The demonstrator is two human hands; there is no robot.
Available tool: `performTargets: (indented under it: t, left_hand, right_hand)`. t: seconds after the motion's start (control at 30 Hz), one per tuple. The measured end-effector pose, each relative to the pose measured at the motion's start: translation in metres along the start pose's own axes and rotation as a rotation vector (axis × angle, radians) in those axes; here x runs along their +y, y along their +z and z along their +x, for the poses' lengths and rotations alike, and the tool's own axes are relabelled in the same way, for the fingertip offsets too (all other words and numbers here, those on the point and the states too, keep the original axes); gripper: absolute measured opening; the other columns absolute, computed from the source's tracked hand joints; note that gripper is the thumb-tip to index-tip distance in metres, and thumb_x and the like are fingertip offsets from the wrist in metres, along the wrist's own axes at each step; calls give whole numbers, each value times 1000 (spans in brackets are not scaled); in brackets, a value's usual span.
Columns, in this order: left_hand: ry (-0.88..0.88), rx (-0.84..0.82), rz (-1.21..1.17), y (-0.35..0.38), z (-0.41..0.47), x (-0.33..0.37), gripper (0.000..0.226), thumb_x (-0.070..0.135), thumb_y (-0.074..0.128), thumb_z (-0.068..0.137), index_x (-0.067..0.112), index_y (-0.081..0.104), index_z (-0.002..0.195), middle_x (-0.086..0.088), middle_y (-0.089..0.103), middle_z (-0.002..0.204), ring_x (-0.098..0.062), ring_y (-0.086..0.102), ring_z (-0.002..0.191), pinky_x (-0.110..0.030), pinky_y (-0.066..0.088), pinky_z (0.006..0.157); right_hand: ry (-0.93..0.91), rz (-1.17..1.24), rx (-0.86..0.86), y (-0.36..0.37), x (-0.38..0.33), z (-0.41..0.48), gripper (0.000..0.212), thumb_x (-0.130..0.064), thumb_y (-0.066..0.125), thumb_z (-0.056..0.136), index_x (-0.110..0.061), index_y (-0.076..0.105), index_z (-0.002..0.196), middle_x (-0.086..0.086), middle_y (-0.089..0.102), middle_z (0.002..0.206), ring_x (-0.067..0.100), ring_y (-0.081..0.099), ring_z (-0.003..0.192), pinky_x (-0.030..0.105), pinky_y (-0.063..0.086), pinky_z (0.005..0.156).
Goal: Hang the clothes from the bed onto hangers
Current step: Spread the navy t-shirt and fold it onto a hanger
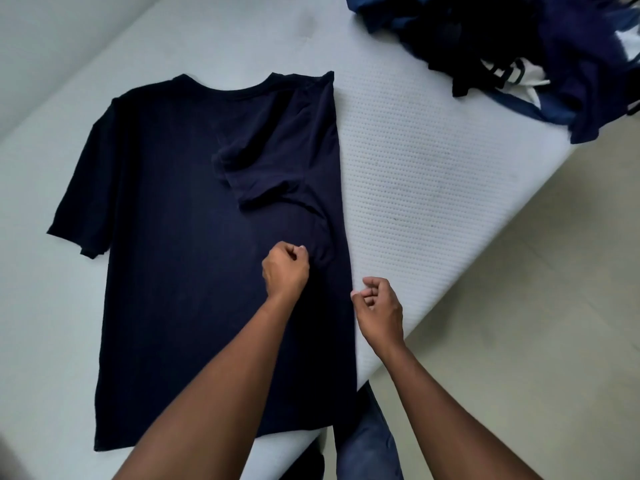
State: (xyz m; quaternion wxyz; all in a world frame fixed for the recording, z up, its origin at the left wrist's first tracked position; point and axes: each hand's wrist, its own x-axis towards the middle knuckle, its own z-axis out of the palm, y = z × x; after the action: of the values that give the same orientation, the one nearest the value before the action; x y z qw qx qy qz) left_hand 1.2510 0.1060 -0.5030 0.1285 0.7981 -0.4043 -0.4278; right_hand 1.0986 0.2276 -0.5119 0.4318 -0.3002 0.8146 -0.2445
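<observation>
On the bed (415, 185), left fingers (298, 252) pinch the T-shirt's (173, 237) folded side; right fingers (369, 294) curl empty beside its edge.

no readable text, label, brand or number shows on anything in view.

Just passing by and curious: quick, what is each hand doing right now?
Left hand: closed, pinching the navy T-shirt.
Right hand: fingers curled at the shirt's edge; grip cannot be told.

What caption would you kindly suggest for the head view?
Left hand pinches a navy T-shirt spread on the bed, right hand curled beside it.
</observation>
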Motion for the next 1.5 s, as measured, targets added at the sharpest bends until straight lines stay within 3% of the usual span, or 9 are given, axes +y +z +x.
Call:
performTargets:
  t: [0.1,0.2,0.43,0.57,0.83,0.97,1.2,1.3,1.5]
  left_hand:
    - [119,-101,122,4,-1,8,35,60,68,88,26,64,91,8,69,77,-13,68,76,-32,54,72]
    - [146,-118,235,7,2,20,17,37,69,89,21,66,83,4,68,78,-17,66,78,-32,53,69]
    - [-69,55,-84,12,-29,-3,14,29,58,94,14,56,93,1,63,78,-21,62,74,-36,52,66]
    - [-116,-124,-155,5,-23,-25,32,37,74,91,22,55,111,4,68,85,-17,70,83,-41,61,77]
    - [-132,-534,36,-21,-65,-87,30,18,90,78,17,62,90,1,64,77,-14,66,72,-39,63,75]
    - [-137,-586,229,-24,-105,-139,39,23,91,73,15,55,63,2,61,58,-15,63,58,-44,61,67]
    - [-289,-689,-2,-20,-151,-177,15,6,81,86,-1,68,83,-13,69,72,-25,67,66,-43,64,66]
    - [-246,-674,184,-26,-158,-181,30,16,83,85,-8,66,93,-21,75,85,-32,76,72,-41,64,62]
    - [-201,-884,707,-62,-130,-137,31,35,74,91,5,75,88,-5,77,71,-22,77,66,-38,66,73]
  right_hand:
    - [2,10,25,5,4,-3,27,-27,72,94,-25,60,118,-5,64,99,7,64,87,23,51,81]
    - [13,7,33,5,4,1,25,-27,72,95,-23,60,117,-4,64,98,6,63,85,16,46,76]
    - [49,-27,5,1,2,8,26,-30,71,95,-22,60,117,-6,64,95,7,63,84,21,48,78]
    - [50,-53,-33,-4,0,10,24,-33,69,96,-23,60,116,-8,66,96,5,64,84,17,45,74]
    - [97,-196,-225,-5,24,-33,20,-37,78,89,-24,68,100,-11,69,85,6,66,80,22,51,73]
    - [97,-337,-313,6,63,-80,26,-39,81,82,-23,67,96,-8,66,79,17,65,77,36,57,75]
    - [167,-229,-264,2,113,-139,17,-31,82,87,-20,72,94,-4,74,81,15,69,73,33,58,72]
    - [180,-328,-260,-1,116,-147,19,-33,81,88,-24,65,88,-8,68,79,14,66,73,33,57,71]
    - [185,-365,-66,-16,80,-124,8,-25,71,89,-23,68,96,-9,69,88,18,67,85,31,53,75]
